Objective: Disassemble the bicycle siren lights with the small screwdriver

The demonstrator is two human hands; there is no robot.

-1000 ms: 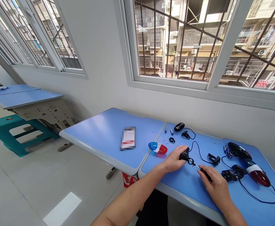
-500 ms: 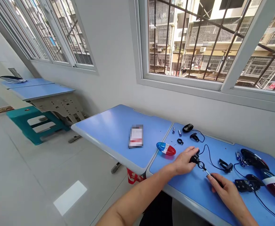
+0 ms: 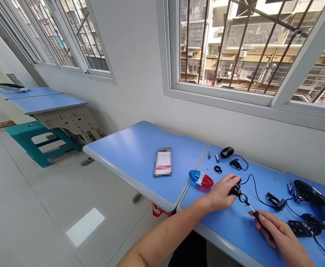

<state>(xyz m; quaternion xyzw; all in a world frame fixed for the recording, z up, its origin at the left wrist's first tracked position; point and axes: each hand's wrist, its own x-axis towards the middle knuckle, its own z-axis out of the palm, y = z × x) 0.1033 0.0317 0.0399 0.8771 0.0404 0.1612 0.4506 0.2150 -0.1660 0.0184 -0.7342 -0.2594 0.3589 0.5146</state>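
Note:
My left hand is closed around a small black part with a ring clamp sticking out toward the right. In my right hand is a screwdriver, its fingers wrapped about the dark handle. The metal shaft points up and left, with its tip at the clamp. A black cable runs from near my left hand to another black clamp piece on the desk. Just left of my left hand lies a blue, white and red oval light.
Behind my hands lie batteries, a loose black ring, a glossy black oval unit and a cabled black clip. More black units crowd the right side. A blurred flat rectangular object rests on the left desk.
The view has shifted slightly, so the desk items appear farther right. My right hand's fingers have changed position on the screwdriver handle. The tip stays at the clamp.

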